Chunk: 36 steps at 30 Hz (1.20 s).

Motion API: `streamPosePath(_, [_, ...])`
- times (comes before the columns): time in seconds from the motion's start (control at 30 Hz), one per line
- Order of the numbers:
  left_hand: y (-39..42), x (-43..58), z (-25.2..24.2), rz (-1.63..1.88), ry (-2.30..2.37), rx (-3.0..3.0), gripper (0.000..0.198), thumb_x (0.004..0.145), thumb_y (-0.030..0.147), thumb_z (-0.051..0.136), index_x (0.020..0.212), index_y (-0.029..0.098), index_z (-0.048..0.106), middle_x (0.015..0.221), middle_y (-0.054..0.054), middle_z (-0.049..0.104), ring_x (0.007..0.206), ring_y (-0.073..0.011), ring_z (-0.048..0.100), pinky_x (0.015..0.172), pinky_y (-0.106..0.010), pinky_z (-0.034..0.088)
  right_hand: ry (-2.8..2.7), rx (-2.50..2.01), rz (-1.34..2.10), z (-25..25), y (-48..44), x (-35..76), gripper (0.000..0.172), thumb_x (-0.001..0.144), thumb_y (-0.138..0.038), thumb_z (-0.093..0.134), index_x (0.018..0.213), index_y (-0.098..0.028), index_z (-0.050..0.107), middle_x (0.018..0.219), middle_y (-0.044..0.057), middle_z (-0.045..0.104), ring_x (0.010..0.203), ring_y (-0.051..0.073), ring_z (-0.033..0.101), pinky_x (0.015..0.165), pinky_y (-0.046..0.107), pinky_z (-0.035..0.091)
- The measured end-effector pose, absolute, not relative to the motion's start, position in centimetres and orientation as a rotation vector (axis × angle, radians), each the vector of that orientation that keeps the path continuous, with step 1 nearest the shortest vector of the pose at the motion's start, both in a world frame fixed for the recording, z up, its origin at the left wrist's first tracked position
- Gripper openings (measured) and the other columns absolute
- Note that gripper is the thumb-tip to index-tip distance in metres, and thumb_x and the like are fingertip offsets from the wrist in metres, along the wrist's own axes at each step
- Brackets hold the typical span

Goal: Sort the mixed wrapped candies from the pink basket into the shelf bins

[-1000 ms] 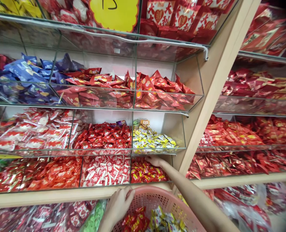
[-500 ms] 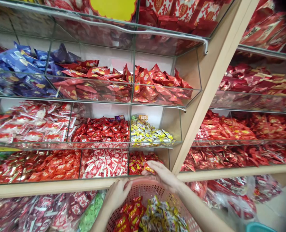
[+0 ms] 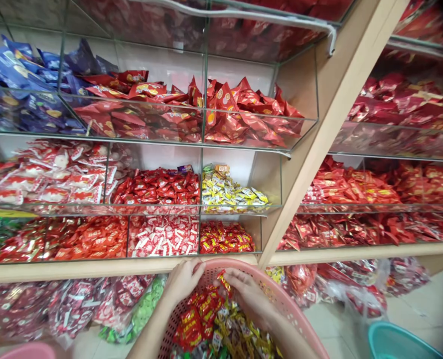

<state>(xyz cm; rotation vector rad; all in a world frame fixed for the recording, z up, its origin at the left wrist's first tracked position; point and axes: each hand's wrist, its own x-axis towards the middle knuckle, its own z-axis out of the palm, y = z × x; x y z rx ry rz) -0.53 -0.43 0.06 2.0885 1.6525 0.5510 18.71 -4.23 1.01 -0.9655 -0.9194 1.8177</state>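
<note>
My left hand point(image 3: 182, 281) grips the far rim of a pink plastic basket point(image 3: 284, 304) held in front of me. My right hand point(image 3: 243, 290) is inside the basket, its fingers loosely curled over red-and-yellow wrapped candies point(image 3: 224, 281), one of which sticks up at the fingertips. The basket holds a pile of red candies point(image 3: 197, 321) on the left and yellow-wrapped ones point(image 3: 239, 336) on the right. Just above the basket stands the bin of the same red-and-yellow candies point(image 3: 224, 237).
Glass-fronted shelf bins hold wrapped sweets: yellow point(image 3: 230, 189), red point(image 3: 157, 187), red-and-white point(image 3: 163, 234), blue point(image 3: 23, 89). A slanted wooden post point(image 3: 318, 149) divides the shelves. Bagged sweets lie below. A teal tub point(image 3: 400, 344) stands on the floor at the right, a pink rim point(image 3: 23, 351) at bottom left.
My right hand came out of the red-and-yellow candy bin and moved down into the basket with candies. The view tilted down; the left hand stayed on the rim.
</note>
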Motion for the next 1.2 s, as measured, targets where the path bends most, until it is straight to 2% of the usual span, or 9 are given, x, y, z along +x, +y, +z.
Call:
streamPosePath(0.17, [-0.6, -0.5, 0.1, 0.529, 1.667, 2.088, 0.04, 0.09, 0.047, 0.032, 0.097, 0.024, 0.064, 0.089, -0.005, 0.068, 0.087, -0.0186, 0.061, 0.074, -0.023, 0.039, -0.985, -1.087, 1.814, -0.9, -4.8, 18.5, 0.041, 0.06, -0.039, 0.077, 0.096, -0.024, 0.062, 0.075, -0.004, 0.059, 0.067, 0.011, 0.055, 0.063, 0.025, 0.042])
streamPosePath(0.37, [-0.6, -0.4, 0.1, 0.51, 1.68, 2.097, 0.039, 0.09, 0.047, 0.033, 0.096, 0.025, 0.064, 0.088, -0.004, 0.068, 0.087, -0.0187, 0.061, 0.075, -0.024, 0.039, -1.218, -1.17, 1.637, -3.3, -4.9, 18.1, 0.041, 0.058, -0.041, 0.078, 0.088, -0.018, 0.063, 0.059, -0.007, 0.052, 0.059, 0.008, 0.048, 0.059, 0.022, 0.037])
streamPosePath(0.5, [-0.6, -0.5, -0.1, 0.533, 1.661, 2.116, 0.038, 0.09, 0.047, 0.033, 0.095, 0.026, 0.064, 0.088, -0.004, 0.068, 0.086, -0.0185, 0.062, 0.074, -0.024, 0.039, -1.158, -1.185, 1.699, -4.4, -4.9, 17.8, 0.049, 0.057, -0.049, 0.076, 0.091, -0.018, 0.059, 0.065, -0.004, 0.056, 0.059, 0.011, 0.054, 0.055, 0.023, 0.039])
streamPosePath(0.6, [-0.6, -0.5, -0.1, 0.55, 1.656, 2.123, 0.038, 0.09, 0.048, 0.033, 0.094, 0.026, 0.064, 0.086, -0.004, 0.068, 0.085, -0.0185, 0.062, 0.074, -0.024, 0.039, -1.125, -1.153, 1.727, -5.5, -4.9, 17.5, 0.05, 0.055, -0.052, 0.076, 0.088, -0.018, 0.057, 0.068, -0.004, 0.057, 0.061, 0.014, 0.06, 0.059, 0.026, 0.043])
streamPosePath(0.73, [-0.6, -0.5, -0.2, 0.546, 1.66, 2.132, 0.039, 0.09, 0.048, 0.032, 0.094, 0.026, 0.063, 0.086, -0.004, 0.068, 0.085, -0.019, 0.062, 0.074, -0.025, 0.039, -1.138, -1.139, 1.71, -6.9, -4.8, 17.0, 0.047, 0.055, -0.051, 0.076, 0.084, -0.019, 0.057, 0.07, -0.004, 0.057, 0.062, 0.013, 0.059, 0.062, 0.028, 0.045])
streamPosePath(1.0, [-0.6, -0.5, 0.0, 0.524, 1.693, 2.102, 0.038, 0.09, 0.046, 0.033, 0.096, 0.025, 0.064, 0.088, -0.004, 0.068, 0.086, -0.0186, 0.062, 0.074, -0.024, 0.039, -1.424, -1.173, 1.52, -7.1, -3.7, 16.1, 0.028, 0.061, -0.038, 0.072, 0.075, -0.018, 0.058, 0.057, -0.007, 0.047, 0.055, 0.009, 0.044, 0.053, 0.022, 0.033])
streamPosePath(1.2, [-0.9, -0.4, 0.5, 0.473, 1.721, 2.051, 0.037, 0.09, 0.043, 0.034, 0.1, 0.023, 0.065, 0.091, -0.006, 0.069, 0.09, -0.0195, 0.062, 0.077, -0.024, 0.039, -1.646, -1.234, 1.35, -7.7, -3.2, 15.3, 0.017, 0.066, -0.028, 0.067, 0.078, -0.019, 0.059, 0.063, -0.003, 0.055, 0.061, 0.013, 0.052, 0.057, 0.023, 0.04])
